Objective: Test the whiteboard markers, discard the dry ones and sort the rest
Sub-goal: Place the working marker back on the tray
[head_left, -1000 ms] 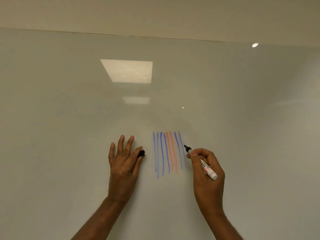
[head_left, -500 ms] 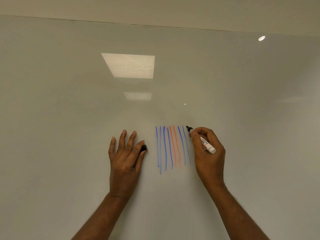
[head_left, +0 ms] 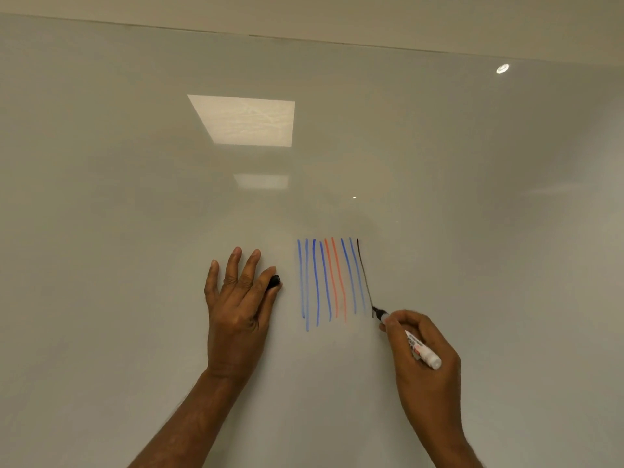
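Right hand [head_left: 425,359] pinches white-barrelled black whiteboard marker [head_left: 413,344], nib at bottom of black stroke [head_left: 364,275], 3 o'clock of blue and red test lines [head_left: 326,282]. Left hand [head_left: 236,309] pinches black plastic cap [head_left: 274,282], 9 o'clock. Stroke looks greyer low down: hold even pressure, then judge ink.

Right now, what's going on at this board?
A person is testing a white-barrelled black marker on a glossy whiteboard. The right hand grips the marker, with its tip at the lower end of a black stroke that marks clearly. That stroke runs just right of six blue strokes and two red strokes. The left hand rests on the board, its fingers spread, and pinches a black marker cap between thumb and forefinger.
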